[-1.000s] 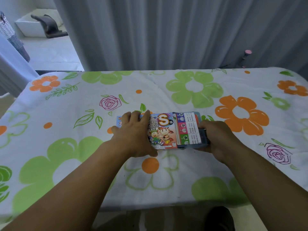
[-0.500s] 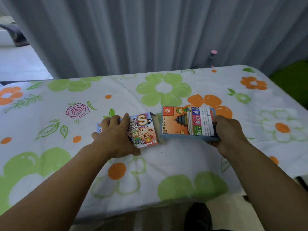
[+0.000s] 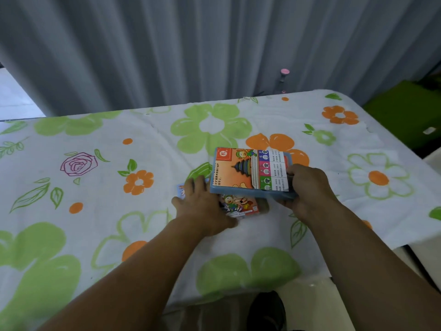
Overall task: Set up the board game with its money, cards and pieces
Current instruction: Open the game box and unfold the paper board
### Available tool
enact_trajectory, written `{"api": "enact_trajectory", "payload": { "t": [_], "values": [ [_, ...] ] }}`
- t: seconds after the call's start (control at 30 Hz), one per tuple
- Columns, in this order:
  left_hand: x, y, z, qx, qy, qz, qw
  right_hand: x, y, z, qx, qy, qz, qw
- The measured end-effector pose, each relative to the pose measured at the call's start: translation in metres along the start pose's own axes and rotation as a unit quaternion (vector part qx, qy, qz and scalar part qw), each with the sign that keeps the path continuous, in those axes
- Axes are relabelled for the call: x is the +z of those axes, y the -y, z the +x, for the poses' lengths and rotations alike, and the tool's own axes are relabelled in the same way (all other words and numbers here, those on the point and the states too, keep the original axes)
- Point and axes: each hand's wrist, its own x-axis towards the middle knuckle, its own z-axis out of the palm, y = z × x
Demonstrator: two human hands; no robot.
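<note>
Step in hand: unpacking. The tray (image 3: 248, 190) is judged to be out of the sleeve (image 3: 241, 204), with none of its contents laid out yet.

Right hand (image 3: 307, 189): the tray's right end is grasped, thumb on top and fingers underneath. The tray is held off the cloth (image 3: 119, 211), tilted slightly, and overlaps the far part of the sleeve. Whether the two touch cannot be told.

Left hand (image 3: 202, 206): it is laid on the left part of the sleeve, fingers fairly straight, and appears to press it down, not to clasp it. The sleeve lies flat on the cloth, near the table's middle.

Contents: an orange card (image 3: 235, 169) is seen face up in the tray, and a white leaflet (image 3: 274, 172) (striped blue, pink and green) lies over its right part. Money and pieces are not visible.

Next move, as judged: the tray should be set down level on bare cloth, well apart from the sleeve, and the sleeve put aside. A level carry is called for, since loose cards could slide off the low end.
</note>
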Motion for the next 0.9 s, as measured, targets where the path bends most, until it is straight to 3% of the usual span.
{"api": "enact_trajectory", "payload": {
  "t": [0.13, 0.63, 0.73, 0.83, 0.9],
  "values": [
    [0.013, -0.012, 0.006, 0.026, -0.066, 0.0, 0.997, -0.001, -0.001, 0.005, -0.003, 0.004, -0.006, 1.0],
    [0.009, 0.018, -0.014, 0.069, -0.021, 0.034, 0.997, 0.017, -0.006, 0.015, 0.017, 0.029, -0.054, 0.998],
    [-0.001, 0.041, -0.024, 0.029, -0.083, -0.093, 0.992, 0.022, -0.008, 0.016, 0.019, 0.033, -0.068, 0.997],
    [-0.014, 0.05, -0.029, -0.008, -0.16, -0.243, 0.957, 0.027, -0.013, 0.016, 0.018, 0.036, -0.084, 0.996],
    [-0.018, 0.046, -0.025, -0.024, -0.163, -0.317, 0.934, 0.032, -0.016, 0.017, 0.017, 0.036, -0.1, 0.994]
  ]
}}
